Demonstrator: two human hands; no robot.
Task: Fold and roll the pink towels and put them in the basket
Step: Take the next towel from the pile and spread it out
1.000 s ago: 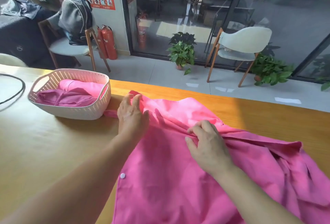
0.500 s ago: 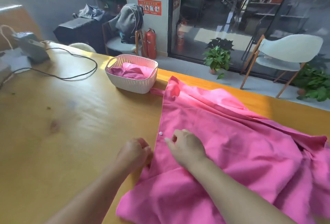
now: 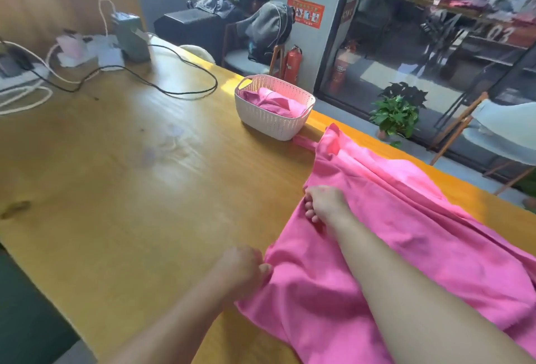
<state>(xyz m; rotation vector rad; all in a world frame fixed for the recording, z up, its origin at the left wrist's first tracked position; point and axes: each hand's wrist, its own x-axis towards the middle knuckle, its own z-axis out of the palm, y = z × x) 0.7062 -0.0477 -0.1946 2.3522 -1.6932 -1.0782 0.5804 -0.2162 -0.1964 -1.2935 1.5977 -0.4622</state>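
Observation:
A large pink towel lies spread and wrinkled over the right part of the wooden table. My left hand pinches the towel's left edge near its front corner. My right hand grips the same edge farther along, fingers curled into the cloth. A white woven basket stands beyond the towel's far corner, and a folded pink towel lies in it.
Black and white cables, a grey device and chargers lie at the table's far left. Past the table's far edge stand chairs, a red fire extinguisher, potted plants and glass doors.
Both hands came back from the towel's far part to its left edge. They have since spread apart along it, the left toward the near corner, and the view swung left.

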